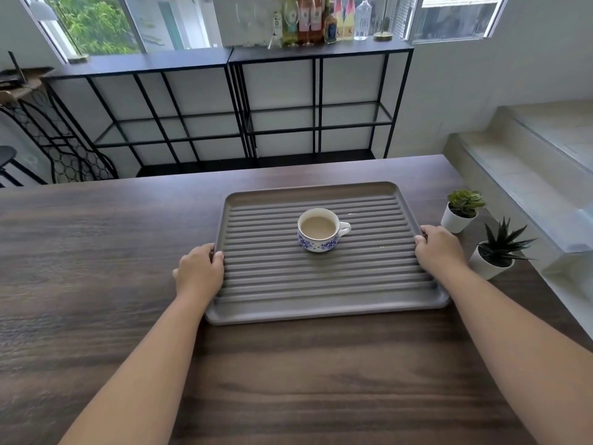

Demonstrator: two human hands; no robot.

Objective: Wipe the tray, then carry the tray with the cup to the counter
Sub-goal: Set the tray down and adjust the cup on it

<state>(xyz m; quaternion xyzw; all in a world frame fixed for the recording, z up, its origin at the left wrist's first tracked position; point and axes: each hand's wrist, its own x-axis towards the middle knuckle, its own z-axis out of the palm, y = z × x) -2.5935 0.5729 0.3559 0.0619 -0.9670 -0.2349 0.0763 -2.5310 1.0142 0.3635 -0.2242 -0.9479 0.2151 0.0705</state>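
A grey ribbed tray (321, 293) lies on a dark wooden tabletop (288, 380). Near its middle stands a white cup with blue flower print (319, 231), filled with a pale brown drink, handle pointing right. My left hand (200, 273) grips the tray's left rim, thumb on top of the ribs. My right hand (439, 247) grips the right rim the same way. A few small specks lie on the tray to the right of the cup. No cloth is in view.
Two small potted plants in white pots (462, 210) (497, 252) stand close to the tray's right side, by the table edge. Beyond the table are black metal shelves (237, 110) with bottles (321, 20) on top. Tiled steps (529, 162) rise at the right.
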